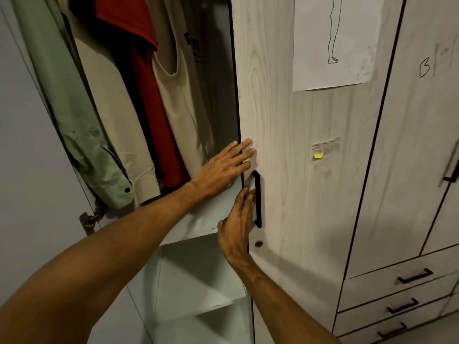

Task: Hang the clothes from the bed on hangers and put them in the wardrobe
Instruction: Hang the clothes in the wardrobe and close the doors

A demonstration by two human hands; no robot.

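Observation:
The wardrobe's left section stands open, with several garments hanging inside: a green shirt (74, 125), a cream one (119, 125), a red top (149, 100) and a beige sleeveless top (183, 100). My left hand (223, 167) lies flat with straight fingers across the edge of the pale wood door (285, 194). My right hand (237, 224) is just left of the black door handle (257, 198), fingers straight and pointing up, holding nothing. No hanger or bed is in view.
White shelves (198, 274) sit below the hanging clothes. A paper drawing (335, 40) and a yellow note (318, 155) are stuck on the door. Drawers with black handles (414, 276) are at the lower right. A hinge (89, 220) shows on the open left door.

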